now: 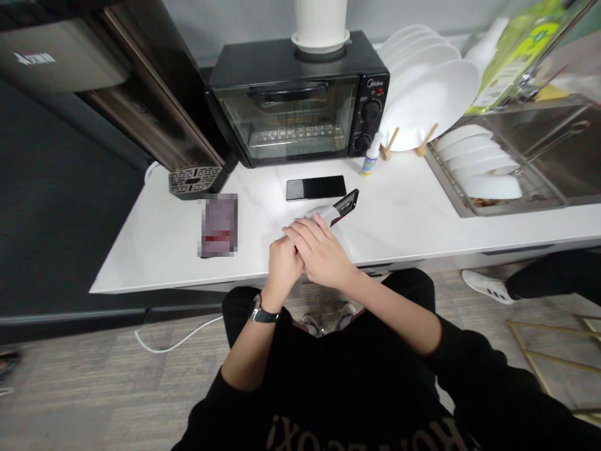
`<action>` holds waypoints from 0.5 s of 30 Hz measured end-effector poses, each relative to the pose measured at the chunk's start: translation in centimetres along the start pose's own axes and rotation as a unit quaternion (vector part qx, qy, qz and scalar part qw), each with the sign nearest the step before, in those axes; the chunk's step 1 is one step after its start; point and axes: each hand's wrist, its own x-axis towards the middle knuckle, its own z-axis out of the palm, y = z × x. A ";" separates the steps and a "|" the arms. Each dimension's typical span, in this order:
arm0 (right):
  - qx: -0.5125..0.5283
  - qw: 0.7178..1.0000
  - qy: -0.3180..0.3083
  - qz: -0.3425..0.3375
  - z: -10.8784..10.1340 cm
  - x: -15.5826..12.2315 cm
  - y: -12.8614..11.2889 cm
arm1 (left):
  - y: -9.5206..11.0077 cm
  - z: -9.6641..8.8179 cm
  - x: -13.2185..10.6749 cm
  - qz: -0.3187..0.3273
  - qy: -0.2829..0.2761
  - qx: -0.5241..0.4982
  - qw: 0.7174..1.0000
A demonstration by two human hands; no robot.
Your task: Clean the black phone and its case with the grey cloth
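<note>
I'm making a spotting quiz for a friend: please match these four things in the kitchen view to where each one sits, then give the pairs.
Things:
1. white cylindrical container
2. black smartphone
3. wristwatch
4. white dishes

Places:
A. in a wire rack in a steel basin
B. on the left wrist
C. flat on the marble counter
D. on top of the toaster oven

Pairs: 1-D, 2-C, 3-B, 4-A
</note>
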 end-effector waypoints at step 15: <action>-0.006 0.990 0.050 0.134 0.2 0.2 1.3 | 0.6 0.1 0.3 -0.007 0.008 0.005 1.000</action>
